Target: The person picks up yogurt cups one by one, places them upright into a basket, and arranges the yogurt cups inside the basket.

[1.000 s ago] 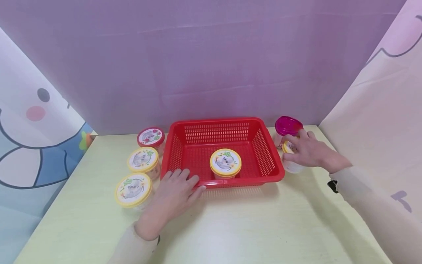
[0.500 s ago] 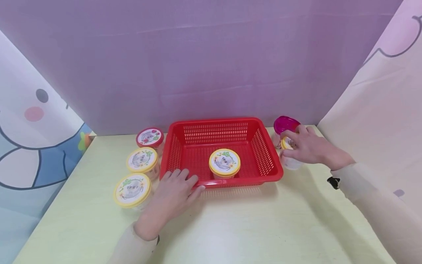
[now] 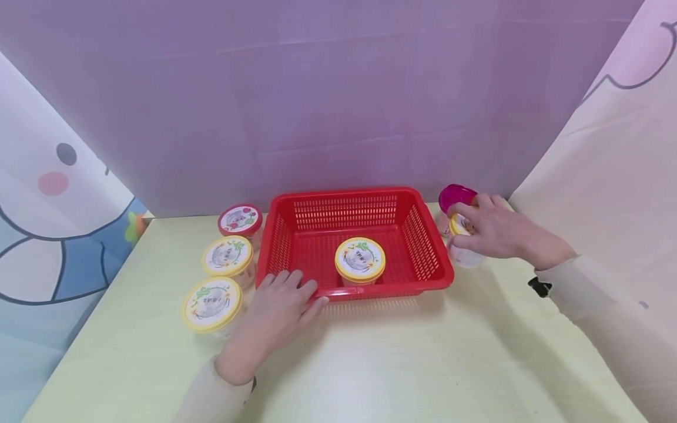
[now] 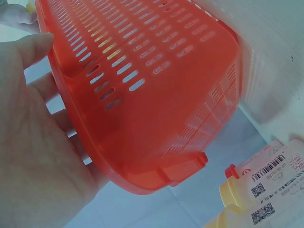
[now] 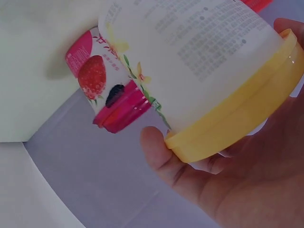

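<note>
My left hand (image 3: 275, 317) grips the near left rim of a red perforated basket (image 3: 312, 249), its fingers over the edge and the thumb outside. In the left wrist view, the basket's wall (image 4: 156, 123) fills the middle. My right hand (image 3: 494, 229) holds a yellow-lidded plastic cup (image 3: 466, 257) by its lid, right of the basket. Seen from the right wrist, thumb and fingers span the yellow lid (image 5: 232, 104). Just behind it stands a cup with a magenta lid (image 3: 456, 197). Inside the basket sits another yellow-lidded cup (image 3: 361, 259).
Left of the basket stand a red-lidded cup (image 3: 240, 220) and two yellow-lidded cups, the middle one (image 3: 227, 257) and the front one (image 3: 211, 304). A purple cloth wall (image 3: 338, 106) closes the back of the pale table (image 3: 381, 364). Printed cloths hang at both sides.
My right hand has shifted slightly toward the back, and the yellow-lidded cup in it has moved the same way. My left hand, the basket and the other cups look unchanged.
</note>
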Motion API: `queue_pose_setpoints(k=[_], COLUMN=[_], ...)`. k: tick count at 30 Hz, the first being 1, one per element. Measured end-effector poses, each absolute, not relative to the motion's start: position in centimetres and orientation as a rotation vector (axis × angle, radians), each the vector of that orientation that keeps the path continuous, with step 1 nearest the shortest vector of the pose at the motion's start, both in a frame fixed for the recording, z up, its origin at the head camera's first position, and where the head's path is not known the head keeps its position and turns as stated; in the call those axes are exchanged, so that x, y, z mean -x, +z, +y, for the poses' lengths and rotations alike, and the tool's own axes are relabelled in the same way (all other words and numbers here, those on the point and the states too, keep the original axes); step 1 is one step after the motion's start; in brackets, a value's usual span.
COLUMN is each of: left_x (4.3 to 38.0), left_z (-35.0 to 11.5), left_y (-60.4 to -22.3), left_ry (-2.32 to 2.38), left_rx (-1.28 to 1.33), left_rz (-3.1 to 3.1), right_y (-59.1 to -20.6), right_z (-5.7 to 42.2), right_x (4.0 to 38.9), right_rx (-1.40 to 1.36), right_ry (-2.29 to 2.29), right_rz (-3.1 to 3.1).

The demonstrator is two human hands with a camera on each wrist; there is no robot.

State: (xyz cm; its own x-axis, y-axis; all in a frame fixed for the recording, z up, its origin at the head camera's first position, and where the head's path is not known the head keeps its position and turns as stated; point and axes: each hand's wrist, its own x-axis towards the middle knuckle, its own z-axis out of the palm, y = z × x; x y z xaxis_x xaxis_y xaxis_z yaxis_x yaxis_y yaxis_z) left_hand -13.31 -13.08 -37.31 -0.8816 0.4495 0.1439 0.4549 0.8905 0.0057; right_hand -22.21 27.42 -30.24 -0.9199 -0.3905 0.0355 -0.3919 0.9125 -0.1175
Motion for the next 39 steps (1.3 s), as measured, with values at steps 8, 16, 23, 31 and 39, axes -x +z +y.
queue_pose_setpoints(k=[8,16,23,31,39], left_x=[13.3,13.3,13.3,13.3,13.4], left_z=[-13.1,-13.1,-13.2,-13.2,-13.1], left_y=[-37.3,-37.4,-37.4,-37.5,-37.5], left_ry=[-0.057,-0.063,-0.063,-0.064,-0.061], left_rx=[0.702,0.705,0.706,0.71,0.705], left_rz=[-2.929,-2.914,-2.91,-2.899,-2.905], right_y=[-29.2,-28.2,-27.4,-26.4,-26.3], right_z=[26.9,26.6,26.2,25.6,24.6], right_x=[21.9,21.8,21.5,21.2,21.2], right_rx=[-0.626,-0.638,-0.622,-0.612,-0.622], right_ry=[0.187,0.152,0.149,0.19,0.185], right_rz=[-3.058,-3.073,-3.07,-3.057,-3.073])
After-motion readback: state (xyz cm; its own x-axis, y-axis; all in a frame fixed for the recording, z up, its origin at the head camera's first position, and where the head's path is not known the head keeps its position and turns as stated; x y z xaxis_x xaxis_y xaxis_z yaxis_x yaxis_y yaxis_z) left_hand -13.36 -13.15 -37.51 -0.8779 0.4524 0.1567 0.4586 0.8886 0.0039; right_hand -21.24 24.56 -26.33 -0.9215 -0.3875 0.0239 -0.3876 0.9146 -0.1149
